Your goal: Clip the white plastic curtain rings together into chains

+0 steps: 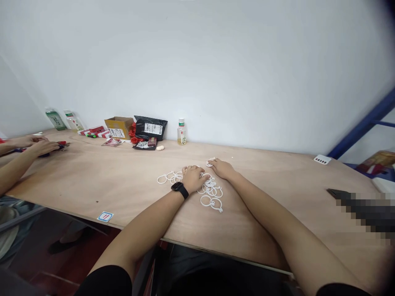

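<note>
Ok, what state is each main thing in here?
White rings: spread out, some overlapping
Left hand: palm down over rings, grip hidden
Right hand: fingers at the rings' far edge, grip unclear
Watch: worn, screen dark
Cardboard box: open-topped
Rightmost bottle: upright, capped, partly filled
Green bottle: standing
Black bag: propped up
Number card: flat

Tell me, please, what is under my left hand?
White rings show on both sides of your left hand, so it probably covers more. What lies directly beneath the palm is hidden.
</note>
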`<action>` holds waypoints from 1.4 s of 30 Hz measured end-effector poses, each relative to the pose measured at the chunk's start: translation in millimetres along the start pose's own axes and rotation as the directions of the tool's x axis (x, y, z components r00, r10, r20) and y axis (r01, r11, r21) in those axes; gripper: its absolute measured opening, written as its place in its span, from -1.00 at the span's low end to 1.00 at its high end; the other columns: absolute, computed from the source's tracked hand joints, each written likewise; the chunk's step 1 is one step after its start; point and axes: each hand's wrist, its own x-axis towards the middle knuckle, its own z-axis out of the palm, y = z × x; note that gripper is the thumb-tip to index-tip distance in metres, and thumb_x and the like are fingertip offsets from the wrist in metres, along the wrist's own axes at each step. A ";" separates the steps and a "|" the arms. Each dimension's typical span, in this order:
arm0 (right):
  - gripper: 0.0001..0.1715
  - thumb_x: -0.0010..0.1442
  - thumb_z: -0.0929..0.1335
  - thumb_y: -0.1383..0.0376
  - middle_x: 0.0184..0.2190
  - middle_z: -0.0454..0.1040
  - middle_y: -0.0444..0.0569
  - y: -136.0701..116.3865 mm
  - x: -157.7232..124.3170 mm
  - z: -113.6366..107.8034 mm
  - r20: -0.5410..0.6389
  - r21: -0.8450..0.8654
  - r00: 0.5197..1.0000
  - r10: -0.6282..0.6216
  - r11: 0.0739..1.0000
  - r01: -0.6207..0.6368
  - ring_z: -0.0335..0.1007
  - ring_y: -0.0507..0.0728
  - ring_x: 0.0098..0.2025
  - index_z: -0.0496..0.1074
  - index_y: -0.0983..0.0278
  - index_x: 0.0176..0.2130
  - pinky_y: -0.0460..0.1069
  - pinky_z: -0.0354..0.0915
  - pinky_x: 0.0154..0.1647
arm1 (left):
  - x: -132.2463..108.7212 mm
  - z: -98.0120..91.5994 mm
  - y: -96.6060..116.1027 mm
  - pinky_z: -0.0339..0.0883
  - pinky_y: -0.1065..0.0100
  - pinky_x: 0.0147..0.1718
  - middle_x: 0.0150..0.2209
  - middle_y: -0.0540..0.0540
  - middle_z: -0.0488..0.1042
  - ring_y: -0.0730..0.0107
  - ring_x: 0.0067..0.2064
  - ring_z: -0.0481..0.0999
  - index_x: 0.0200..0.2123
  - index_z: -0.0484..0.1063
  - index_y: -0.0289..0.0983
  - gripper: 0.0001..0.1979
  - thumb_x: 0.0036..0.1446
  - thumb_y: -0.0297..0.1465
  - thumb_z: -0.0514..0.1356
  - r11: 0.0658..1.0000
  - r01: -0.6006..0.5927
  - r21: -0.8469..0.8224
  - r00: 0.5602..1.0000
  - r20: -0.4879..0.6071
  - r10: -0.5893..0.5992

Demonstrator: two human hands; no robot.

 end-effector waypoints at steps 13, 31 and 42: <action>-0.52 0.28 0.17 0.33 0.08 0.44 0.02 12.2 -115.6 -23.4 -0.289 0.218 0.957 -0.007 0.973 0.072 0.37 0.20 0.09 0.39 0.18 0.13 0.11 0.31 0.08 | -5.0 2.5 16.1 0.13 0.15 0.07 -0.08 -0.10 0.52 0.22 0.02 0.42 -0.08 0.48 -0.17 -0.71 0.23 -0.18 0.13 0.966 -0.170 -0.195 0.985 -0.034 0.167; -0.46 0.19 0.34 0.22 0.02 0.38 0.09 -32.9 -120.3 -25.9 -0.501 0.427 0.861 -0.090 0.839 0.337 0.39 0.10 -0.28 0.28 0.16 0.16 0.02 0.39 -0.27 | -6.5 3.4 29.2 0.21 0.44 -0.47 -0.57 0.05 0.35 0.51 -0.51 0.31 -0.52 0.34 -0.30 -0.81 0.08 -0.34 0.15 0.695 -0.026 -0.719 0.999 0.007 0.044; -0.75 0.24 0.31 0.20 -0.38 0.50 -0.04 -33.3 -118.1 -20.2 -0.540 0.372 0.832 -0.127 0.851 0.372 0.38 0.06 -0.46 0.40 0.21 -0.08 -0.03 0.33 -0.39 | -4.0 7.4 36.7 0.34 0.40 -0.37 -0.47 -0.06 0.47 0.50 -0.46 0.42 -0.42 0.37 -0.33 -0.74 0.15 -0.23 0.17 0.391 0.134 -0.910 0.985 0.167 0.052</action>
